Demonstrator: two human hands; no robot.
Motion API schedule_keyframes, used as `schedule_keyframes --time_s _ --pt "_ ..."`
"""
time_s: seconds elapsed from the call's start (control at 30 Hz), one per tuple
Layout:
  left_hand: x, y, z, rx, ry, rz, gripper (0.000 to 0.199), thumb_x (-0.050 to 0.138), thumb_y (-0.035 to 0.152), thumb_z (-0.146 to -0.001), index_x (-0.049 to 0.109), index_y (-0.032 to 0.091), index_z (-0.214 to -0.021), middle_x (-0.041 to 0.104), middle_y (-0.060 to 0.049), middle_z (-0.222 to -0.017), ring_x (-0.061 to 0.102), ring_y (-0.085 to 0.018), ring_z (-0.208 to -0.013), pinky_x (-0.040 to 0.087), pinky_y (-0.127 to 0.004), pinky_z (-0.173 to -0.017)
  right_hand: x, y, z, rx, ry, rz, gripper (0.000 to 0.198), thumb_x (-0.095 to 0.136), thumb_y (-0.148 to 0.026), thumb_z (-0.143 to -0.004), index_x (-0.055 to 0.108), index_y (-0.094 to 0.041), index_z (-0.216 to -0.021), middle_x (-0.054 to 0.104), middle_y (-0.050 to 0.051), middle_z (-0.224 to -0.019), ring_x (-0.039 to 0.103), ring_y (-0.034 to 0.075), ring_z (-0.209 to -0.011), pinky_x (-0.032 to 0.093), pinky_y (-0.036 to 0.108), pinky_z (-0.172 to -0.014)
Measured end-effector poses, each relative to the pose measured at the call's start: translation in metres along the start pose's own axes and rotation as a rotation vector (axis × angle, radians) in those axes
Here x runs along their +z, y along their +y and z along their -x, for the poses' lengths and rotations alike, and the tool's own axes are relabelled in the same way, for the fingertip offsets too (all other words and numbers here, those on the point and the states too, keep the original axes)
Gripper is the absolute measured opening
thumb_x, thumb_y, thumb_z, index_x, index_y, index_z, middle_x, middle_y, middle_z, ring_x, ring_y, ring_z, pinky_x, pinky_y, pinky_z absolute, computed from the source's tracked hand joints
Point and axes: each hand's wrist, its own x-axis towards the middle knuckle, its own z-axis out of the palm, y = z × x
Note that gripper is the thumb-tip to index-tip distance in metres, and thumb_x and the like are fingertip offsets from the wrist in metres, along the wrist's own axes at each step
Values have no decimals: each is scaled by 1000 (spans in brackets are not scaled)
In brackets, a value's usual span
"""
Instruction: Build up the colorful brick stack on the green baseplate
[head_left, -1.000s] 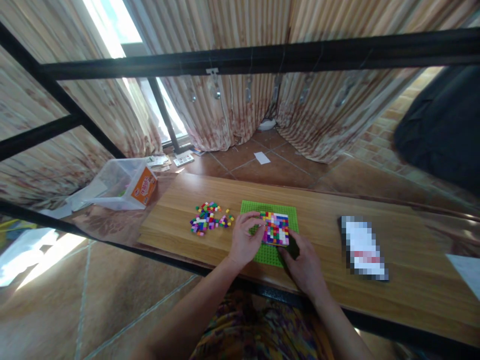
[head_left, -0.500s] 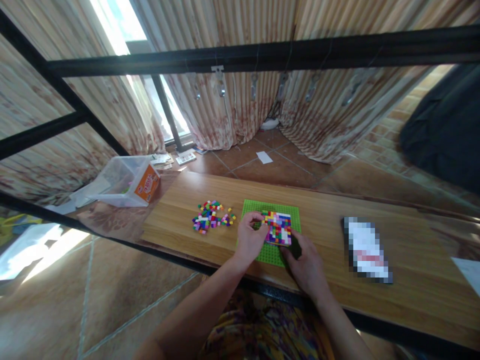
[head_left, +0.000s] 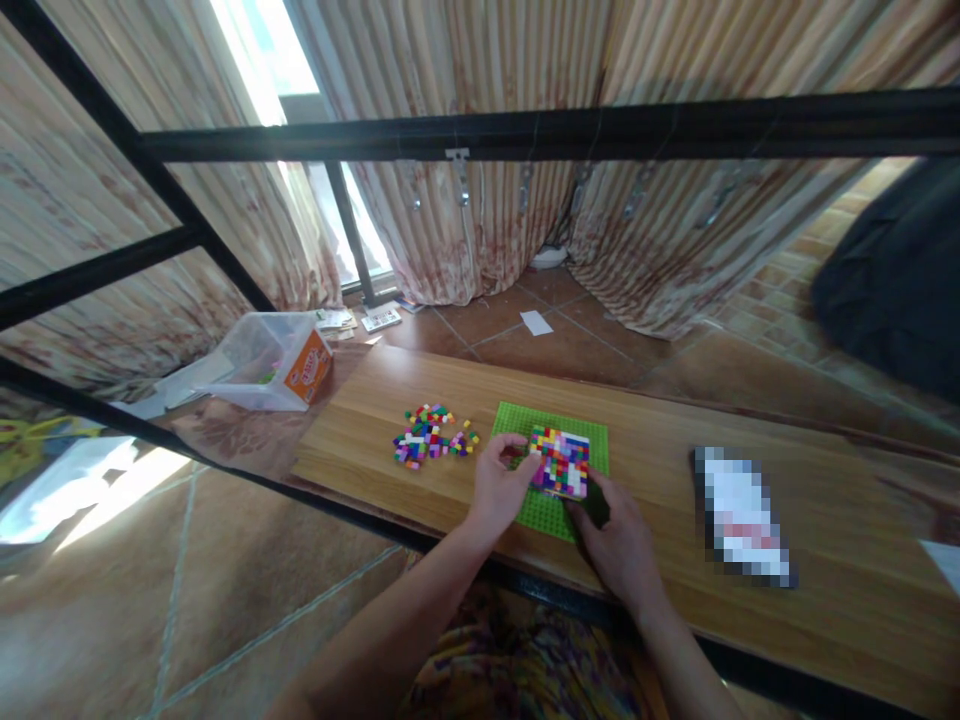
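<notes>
A square block of small multicoloured toy bricks [head_left: 561,462] is over the green studded baseplate [head_left: 553,413]; whether it rests on the plate or is held just above it I cannot tell. My left hand [head_left: 504,482] has its thumb against the block's left edge, with the index finger curled near the upper left corner. At the block's right and near side, my right hand [head_left: 621,535] grips its lower right corner with curved fingers, partly hidden. To the left of the baseplate lies a loose pile of small coloured bricks [head_left: 427,435].
The wooden table [head_left: 360,420] carries a pixelated dark-edged object [head_left: 744,515] on the right. A clear plastic bin [head_left: 259,385] with an orange label stands beyond its left end. A black metal bar [head_left: 525,135] crosses in front of the curtains [head_left: 405,60].
The head view has shifted slightly, so most things appear a little further right and lower. Both hands stay at the brick block with nearly the same grip.
</notes>
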Motion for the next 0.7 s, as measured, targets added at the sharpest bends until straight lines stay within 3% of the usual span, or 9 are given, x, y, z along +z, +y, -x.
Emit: schedule_keyframes --time_s 0.2,0.3,0.4,0.7 --pt "-53 6 -35 193 102 -529 24 52 9 -79 62 18 -99 66 -7 -99 62 -19 -91 49 -33 -84 0 0 0 4 -3 -7 49 55 -45 -87 54 -16 -126 63 15 -121 57 28 -112 45 48 -98" --pt "-70 12 -57 253 2 -926 21 54 7 -78 64 17 -94 67 -8 -95 60 -22 -96 46 -37 -89 1 0 0 9 -1 -17 49 56 -45 -86 55 -16 -126 63 15 -121 57 28 -111 45 48 -98" --pt "-73 15 -66 290 -72 -1216 12 54 14 -81 65 16 -87 68 -10 -90 60 -25 -94 42 -39 -91 0 0 0 15 1 -19 48 56 -45 -86 55 -17 -126 63 14 -121 58 28 -110 46 48 -97" --pt "-69 17 -67 279 -100 -1381 24 45 19 -89 68 17 -82 70 -11 -89 60 -25 -88 39 -39 -84 -2 -5 0 22 0 -2 47 55 -44 -87 55 -19 -127 63 14 -120 58 29 -111 46 49 -96"
